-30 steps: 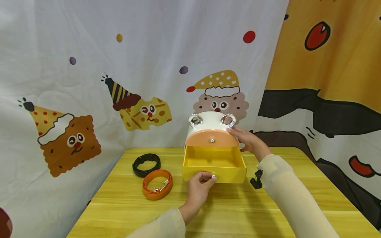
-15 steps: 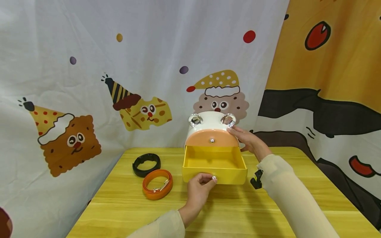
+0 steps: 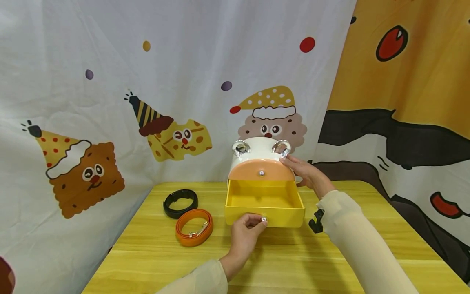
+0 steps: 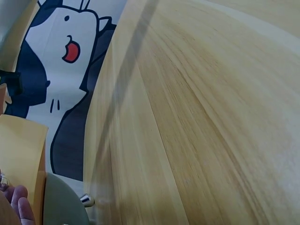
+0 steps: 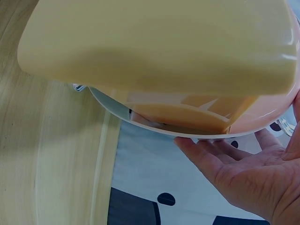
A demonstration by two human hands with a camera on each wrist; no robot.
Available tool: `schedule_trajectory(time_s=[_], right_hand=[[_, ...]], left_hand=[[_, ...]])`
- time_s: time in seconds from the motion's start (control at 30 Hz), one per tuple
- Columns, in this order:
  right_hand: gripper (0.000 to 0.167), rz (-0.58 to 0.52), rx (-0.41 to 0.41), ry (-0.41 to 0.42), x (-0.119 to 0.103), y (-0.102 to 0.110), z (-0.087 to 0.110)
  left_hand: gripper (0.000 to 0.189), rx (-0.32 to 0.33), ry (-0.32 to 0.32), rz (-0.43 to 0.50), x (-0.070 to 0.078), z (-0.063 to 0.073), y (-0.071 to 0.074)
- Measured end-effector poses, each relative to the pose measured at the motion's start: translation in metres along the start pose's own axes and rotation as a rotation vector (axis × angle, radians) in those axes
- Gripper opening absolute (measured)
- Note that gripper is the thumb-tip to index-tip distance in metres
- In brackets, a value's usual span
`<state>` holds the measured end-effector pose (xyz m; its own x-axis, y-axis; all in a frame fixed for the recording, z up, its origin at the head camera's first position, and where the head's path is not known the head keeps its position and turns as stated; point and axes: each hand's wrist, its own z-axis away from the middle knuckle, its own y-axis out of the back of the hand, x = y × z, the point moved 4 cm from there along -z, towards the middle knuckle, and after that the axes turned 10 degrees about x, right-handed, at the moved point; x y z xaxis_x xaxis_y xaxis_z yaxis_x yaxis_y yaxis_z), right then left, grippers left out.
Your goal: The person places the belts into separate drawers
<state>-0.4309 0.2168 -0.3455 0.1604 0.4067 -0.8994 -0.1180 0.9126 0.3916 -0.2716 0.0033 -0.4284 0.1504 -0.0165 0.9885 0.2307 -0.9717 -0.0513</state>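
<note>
A small white box [image 3: 258,148] with silver ring ears [image 3: 241,149] has a peach upper drawer front [image 3: 246,170] with a silver knob. Below, a yellow drawer [image 3: 282,216] is pulled out, with nothing seen inside. My left hand [image 3: 244,234] pinches its silver knob [image 3: 264,219] between thumb and fingers; in the left wrist view only a few fingertips [image 4: 23,211] show at the lower left. On the box's right side rests my right hand [image 3: 308,174], thumb near the right ear. The right wrist view shows its extended fingers [image 5: 201,157] against the box's side.
Left of the box, a coiled black belt [image 3: 180,203] lies on the wooden table [image 3: 147,261]. A coiled orange belt [image 3: 194,228] with a silver buckle lies in front of it. A printed cartoon curtain [image 3: 191,61] hangs behind the table.
The yellow drawer has come very slightly farther out with my left hand at its knob, then stays put. My right hand keeps its place, and both belts have not moved.
</note>
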Motion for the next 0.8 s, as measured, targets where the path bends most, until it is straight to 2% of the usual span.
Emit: schedule_trajectory(time_s=[0.1, 0.4, 0.63, 0.73, 0.8], right_hand=[[0.089, -0.001, -0.001, 0.000, -0.001, 0.000, 0.000], [0.087, 0.007, -0.004, -0.001, -0.001, -0.001, 0.001], [0.087, 0.013, -0.003, -0.003, 0.001, -0.001, 0.000], [0.088, 0.011, 0.000, -0.002, 0.001, -0.001, 0.000], [0.088, 0.010, 0.000, 0.000, 0.001, -0.001, 0.000]], left_hand=[[0.015, -0.004, -0.006, 0.007, -0.010, -0.004, 0.000], [0.016, -0.010, -0.007, -0.003, -0.014, -0.007, 0.004], [0.014, -0.039, 0.015, -0.028, -0.017, -0.010, 0.006], [0.014, -0.069, -0.002, -0.038, -0.018, -0.012, 0.011], [0.016, -0.111, -0.028, -0.050, -0.016, -0.012, 0.015]])
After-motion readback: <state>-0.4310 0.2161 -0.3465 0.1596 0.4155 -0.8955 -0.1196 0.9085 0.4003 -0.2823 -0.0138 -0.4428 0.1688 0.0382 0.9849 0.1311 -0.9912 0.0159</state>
